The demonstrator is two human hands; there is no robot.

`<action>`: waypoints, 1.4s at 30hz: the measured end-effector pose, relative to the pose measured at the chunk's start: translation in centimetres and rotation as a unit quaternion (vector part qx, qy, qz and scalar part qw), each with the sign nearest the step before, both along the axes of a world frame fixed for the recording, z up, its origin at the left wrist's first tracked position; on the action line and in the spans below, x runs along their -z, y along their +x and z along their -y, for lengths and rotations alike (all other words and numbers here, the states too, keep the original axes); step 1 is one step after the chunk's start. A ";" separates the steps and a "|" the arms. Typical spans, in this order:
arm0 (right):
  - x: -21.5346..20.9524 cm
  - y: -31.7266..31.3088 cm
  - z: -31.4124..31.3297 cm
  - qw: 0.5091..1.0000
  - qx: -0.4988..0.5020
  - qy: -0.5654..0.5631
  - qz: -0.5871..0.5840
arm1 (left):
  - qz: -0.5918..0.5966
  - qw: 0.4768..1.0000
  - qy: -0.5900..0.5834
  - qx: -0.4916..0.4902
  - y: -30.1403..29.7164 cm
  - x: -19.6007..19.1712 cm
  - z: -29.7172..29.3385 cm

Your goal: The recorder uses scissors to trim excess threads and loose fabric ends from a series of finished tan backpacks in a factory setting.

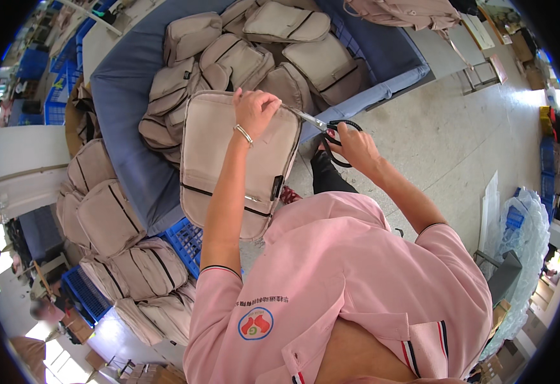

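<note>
A beige backpack (228,153) with a dark zip line across its lower part hangs upright in front of me. My left hand (256,115) grips its top edge, fingers curled, with a bracelet on the wrist. In my right hand (358,150) is a pair of black-handled scissors (321,124), its loops round my fingers. The metal blades point left, and their tips reach the backpack's upper right corner. Whether the tips touch cloth or thread there is too small to tell.
Behind the backpack a large blue-lined bin (123,121) holds several similar beige backpacks (238,57). More bags (110,214) lie stacked at the left over blue crates (187,242). A pink bag (408,11) sits at the far right. Clear plastic wrap (526,243) stands at the right.
</note>
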State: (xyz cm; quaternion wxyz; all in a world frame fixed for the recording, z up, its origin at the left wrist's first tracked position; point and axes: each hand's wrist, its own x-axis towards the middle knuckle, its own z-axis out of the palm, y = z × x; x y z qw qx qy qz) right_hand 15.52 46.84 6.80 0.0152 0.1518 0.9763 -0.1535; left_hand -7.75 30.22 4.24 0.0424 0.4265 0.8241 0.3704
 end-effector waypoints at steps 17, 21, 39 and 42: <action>-1.4 -0.5 -1.1 0.995 -0.016 -0.058 0.080 | 0.000 1.000 0.007 -0.004 1.3 -0.6 0.0; -1.4 -0.4 -1.2 0.943 0.128 -0.298 0.075 | -0.024 1.000 0.009 -0.001 2.1 -1.1 0.3; 1.0 -9.6 1.6 0.952 0.058 -0.272 -0.128 | -0.066 0.810 0.027 -0.583 11.2 3.6 19.3; 2.5 -9.9 1.3 0.938 0.046 -0.291 -0.181 | -0.046 0.763 0.072 -0.641 10.9 4.4 22.7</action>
